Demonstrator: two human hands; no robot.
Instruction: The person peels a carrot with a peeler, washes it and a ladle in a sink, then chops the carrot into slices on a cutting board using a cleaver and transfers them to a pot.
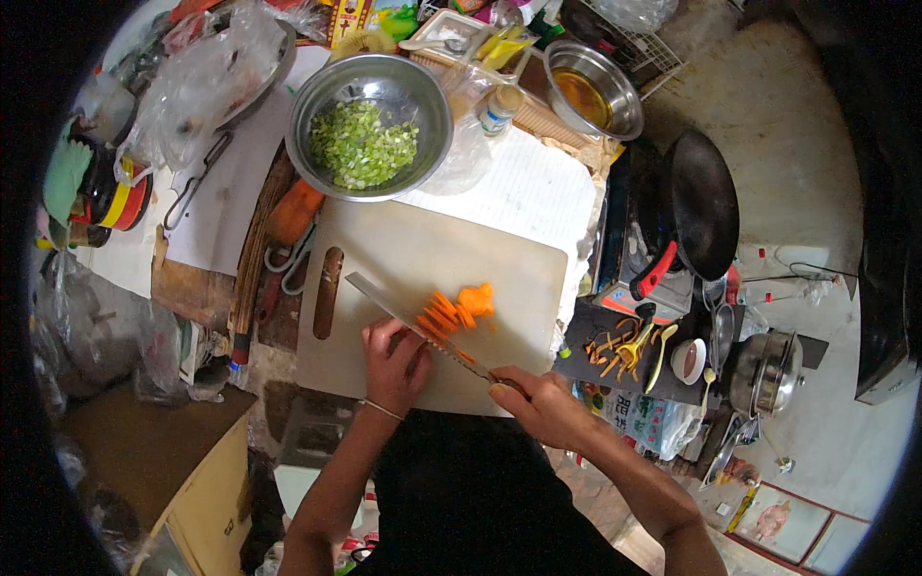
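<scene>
My right hand (pixel 536 403) is closed around the handle of a kitchen knife (pixel 382 295), whose blade slants up and left across a pale cutting board (pixel 374 237). Sliced carrot (pixel 443 313) lies in a leaning row against the blade's far side, with more orange pieces (pixel 477 297) just to the right. On the near side of the blade, my left hand (pixel 396 363) has its fingers bent close to the steel; whether they pinch a piece of carrot is hidden. Beyond the board's far left corner stands a steel bowl (pixel 441 137) of chopped green onion (pixel 360 144).
Scissors (pixel 294 270) and an orange-coloured tool or handle (pixel 295 212) lie left of the board. To the right are a wok (pixel 702 205) with a red handle, a yellow peeler (pixel 634 345) among peelings, and a small white bowl (pixel 689 361). A steel bowl of amber liquid (pixel 585 97) stands behind.
</scene>
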